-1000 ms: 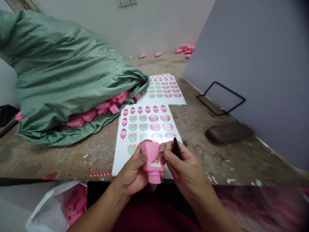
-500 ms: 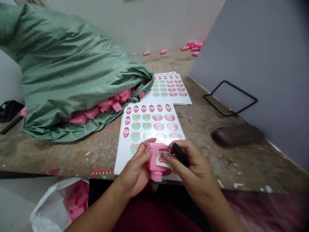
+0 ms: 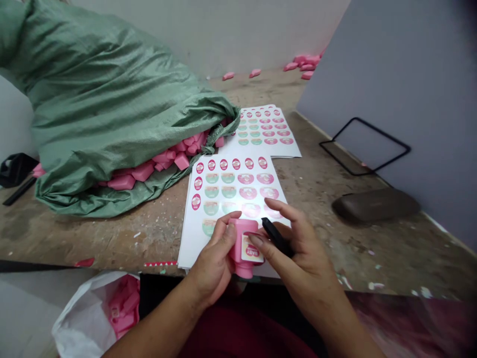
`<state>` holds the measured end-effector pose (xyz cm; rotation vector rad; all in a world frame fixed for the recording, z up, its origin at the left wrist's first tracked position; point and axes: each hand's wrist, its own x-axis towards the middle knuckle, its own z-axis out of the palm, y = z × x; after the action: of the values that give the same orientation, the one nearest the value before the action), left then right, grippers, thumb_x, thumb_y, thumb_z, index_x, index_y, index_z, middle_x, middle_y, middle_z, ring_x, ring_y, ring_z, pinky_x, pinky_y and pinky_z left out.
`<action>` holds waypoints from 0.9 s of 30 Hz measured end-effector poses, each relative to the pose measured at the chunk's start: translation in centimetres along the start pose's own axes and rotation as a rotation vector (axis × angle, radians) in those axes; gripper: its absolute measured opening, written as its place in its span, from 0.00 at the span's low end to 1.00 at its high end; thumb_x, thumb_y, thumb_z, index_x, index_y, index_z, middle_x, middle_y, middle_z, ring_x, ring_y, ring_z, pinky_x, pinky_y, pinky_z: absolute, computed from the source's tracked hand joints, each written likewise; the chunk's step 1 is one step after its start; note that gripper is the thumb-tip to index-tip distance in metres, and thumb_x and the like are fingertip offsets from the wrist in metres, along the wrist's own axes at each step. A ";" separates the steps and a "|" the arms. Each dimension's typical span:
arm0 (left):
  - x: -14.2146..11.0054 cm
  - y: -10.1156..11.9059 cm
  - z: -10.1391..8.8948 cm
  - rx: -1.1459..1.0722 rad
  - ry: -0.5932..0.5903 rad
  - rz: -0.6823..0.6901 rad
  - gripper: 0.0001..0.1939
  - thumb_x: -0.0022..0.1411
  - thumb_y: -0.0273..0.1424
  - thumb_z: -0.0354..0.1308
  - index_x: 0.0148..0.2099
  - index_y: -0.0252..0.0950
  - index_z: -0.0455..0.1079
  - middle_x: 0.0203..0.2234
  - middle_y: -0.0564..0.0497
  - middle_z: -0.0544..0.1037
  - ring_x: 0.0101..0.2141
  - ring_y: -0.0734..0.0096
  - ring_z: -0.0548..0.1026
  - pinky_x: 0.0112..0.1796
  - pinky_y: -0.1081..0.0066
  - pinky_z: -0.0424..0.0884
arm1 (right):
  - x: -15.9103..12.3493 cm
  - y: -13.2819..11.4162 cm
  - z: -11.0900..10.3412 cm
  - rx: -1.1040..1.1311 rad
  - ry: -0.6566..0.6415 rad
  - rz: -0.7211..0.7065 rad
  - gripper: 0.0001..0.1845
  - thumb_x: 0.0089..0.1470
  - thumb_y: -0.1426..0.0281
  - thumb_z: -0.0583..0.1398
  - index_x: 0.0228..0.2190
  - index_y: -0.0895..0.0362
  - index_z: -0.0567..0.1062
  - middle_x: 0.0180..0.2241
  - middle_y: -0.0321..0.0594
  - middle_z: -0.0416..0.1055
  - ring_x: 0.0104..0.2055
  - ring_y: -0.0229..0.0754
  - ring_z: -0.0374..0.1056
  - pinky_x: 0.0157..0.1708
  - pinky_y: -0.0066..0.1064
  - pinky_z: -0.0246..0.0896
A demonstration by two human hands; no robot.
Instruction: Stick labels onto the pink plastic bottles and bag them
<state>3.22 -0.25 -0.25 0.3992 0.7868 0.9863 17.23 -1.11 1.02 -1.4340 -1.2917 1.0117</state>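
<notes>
A small pink plastic bottle [image 3: 238,251] is gripped in my left hand [image 3: 212,263], its neck pointing down toward me. On its side lies a white label [image 3: 252,251] with red print, and my right thumb touches the label's upper edge. My right hand [image 3: 298,253] also holds a slim black tool [image 3: 276,236] in its palm; what kind of tool it is I cannot make out. The right index finger is raised off the bottle. Below both hands lies a sheet of round and oval stickers [image 3: 233,181] in pink and green.
A green sack [image 3: 122,109] spilling pink bottles [image 3: 143,171] fills the left. More sticker sheets [image 3: 266,129] lie behind. At right are a black wire frame [image 3: 365,146] and a dark glasses case [image 3: 376,205]. A white bag [image 3: 82,318] holding bottles hangs below the table edge.
The label now sits flatter on the bottle. My right index finger has lifted away from it while the thumb stays on. The view has shifted slightly.
</notes>
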 end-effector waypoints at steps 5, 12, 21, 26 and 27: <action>0.1 -0.3 -0.3 0.046 -0.020 0.026 0.20 0.66 0.42 0.58 0.57 0.42 0.65 0.51 0.48 0.75 0.49 0.64 0.75 0.52 0.63 0.69 | 0.1 0.3 0.1 -0.039 0.017 -0.040 0.27 0.55 0.63 0.64 0.56 0.46 0.68 0.29 0.31 0.73 0.29 0.39 0.69 0.30 0.31 0.65; 0.0 0.0 -0.3 0.112 -0.037 0.019 0.24 0.64 0.43 0.60 0.58 0.43 0.62 0.49 0.48 0.75 0.48 0.64 0.75 0.49 0.64 0.69 | 0.2 0.1 0.1 -0.098 0.001 -0.124 0.25 0.57 0.65 0.61 0.56 0.48 0.68 0.26 0.31 0.73 0.25 0.39 0.69 0.26 0.29 0.65; -0.4 -0.5 -0.5 0.179 -0.004 0.103 0.25 0.61 0.36 0.64 0.58 0.42 0.61 0.46 0.49 0.75 0.45 0.67 0.76 0.46 0.67 0.71 | 0.9 1.9 -0.3 -0.580 0.158 -0.480 0.17 0.63 0.62 0.56 0.49 0.55 0.76 0.37 0.45 0.80 0.32 0.46 0.74 0.32 0.36 0.66; -0.7 0.2 0.1 0.081 -0.010 -0.001 0.26 0.57 0.34 0.67 0.54 0.40 0.62 0.44 0.47 0.75 0.42 0.63 0.77 0.37 0.67 0.75 | 1.2 1.6 -1.1 -0.278 0.129 -0.208 0.14 0.59 0.59 0.60 0.40 0.53 0.79 0.33 0.39 0.79 0.31 0.44 0.74 0.31 0.32 0.67; -0.7 0.2 0.1 0.071 -0.016 -0.008 0.26 0.56 0.34 0.67 0.54 0.39 0.62 0.44 0.47 0.75 0.41 0.65 0.77 0.37 0.68 0.75 | 1.1 1.4 -1.0 -0.194 0.085 -0.160 0.13 0.56 0.59 0.62 0.39 0.52 0.79 0.32 0.37 0.79 0.30 0.43 0.73 0.31 0.31 0.67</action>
<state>2.96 -0.78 0.25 0.4643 0.8098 0.9486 18.60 -0.11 -0.06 -1.4751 -1.4479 0.7277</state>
